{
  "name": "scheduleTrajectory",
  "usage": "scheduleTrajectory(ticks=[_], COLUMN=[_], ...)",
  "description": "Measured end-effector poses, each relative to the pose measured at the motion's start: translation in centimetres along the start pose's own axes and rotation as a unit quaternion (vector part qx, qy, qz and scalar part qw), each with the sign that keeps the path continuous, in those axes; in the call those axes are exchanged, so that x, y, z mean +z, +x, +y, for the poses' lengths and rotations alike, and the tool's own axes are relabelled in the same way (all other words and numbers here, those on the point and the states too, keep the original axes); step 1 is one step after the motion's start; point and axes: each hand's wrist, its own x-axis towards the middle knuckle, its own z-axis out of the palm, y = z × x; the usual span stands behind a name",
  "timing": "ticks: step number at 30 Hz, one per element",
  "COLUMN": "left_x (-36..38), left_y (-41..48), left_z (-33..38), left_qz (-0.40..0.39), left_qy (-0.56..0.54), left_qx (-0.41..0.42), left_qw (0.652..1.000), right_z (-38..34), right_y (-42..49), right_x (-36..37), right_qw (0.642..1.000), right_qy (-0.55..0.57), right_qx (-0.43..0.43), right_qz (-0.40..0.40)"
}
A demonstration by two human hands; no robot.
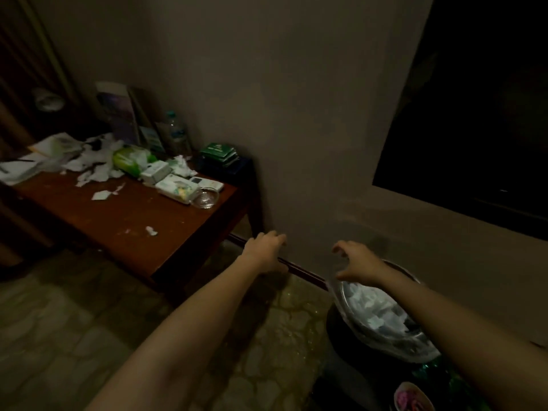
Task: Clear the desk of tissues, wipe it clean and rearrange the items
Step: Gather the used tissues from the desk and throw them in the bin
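The fingers [336, 248] of the right hand [358, 264] are spread and hooked like a claw, released and grasping nothing. They hover just above the rim of a bin [416, 350] lined with a clear plastic bag. White binned tissues [373, 307] lie heaped inside it. The fingers [278, 237] of the left hand [264, 252] curl loosely downward, seen from the back, and nothing shows in them. That hand hangs over the floor [89, 321] near the foot of the wall [296, 114], just off the near right corner of the worktop [133, 215]. Both bare forearms reach forward from the bottom of the view.

Further left, on the wooden worktop, torn tissues [95, 164] are piled toward the back. A flat piece [103, 194] lies in front of them and a small scrap [151, 231] sits alone near the front edge. Right of the pile are a green packet [130, 160] and two white boxes [155, 172], with a glass ashtray [206, 197] close to the right edge. A water bottle [176, 134] and a tall brochure [118, 114] stand against the wall. Green sachets [219, 154] lie in the back right corner, and loose papers [35, 158] cover the far left end. The scene is dim and blurred, so finer detail cannot be told.
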Motion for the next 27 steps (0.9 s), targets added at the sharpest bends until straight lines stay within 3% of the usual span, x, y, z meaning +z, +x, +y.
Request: scheduleTrajectory(ticks=[9,16,21,27], left_x=[-3.3,-1.9,-2.8,-3.5], left_y=[-11.8,-19.3,-21.4,-19.4], left_z=[-21.5,-33.8,-40.6,-48.5], left_qz=[0.048,0.055,0.090,0.071], left_qy=[-0.058,-0.081,-0.134,-0.119], left_qx=[-0.130,-0.246,-0.287,-0.308], left_qw=[0.989,0.964,0.944,0.941], right_z=[-20.8,-36.1,-42.5,-48.1], right_y=[6.6,11.2,15.8,24.0], right_x=[6.8,12.5,15.2,18.0], right_qw=[0.993,0.979,0.973,0.967], right_qy=[-0.028,-0.048,-0.025,-0.010], right_qx=[-0.102,-0.184,-0.212,-0.229], right_qz=[-0.050,-0.080,-0.088,-0.108])
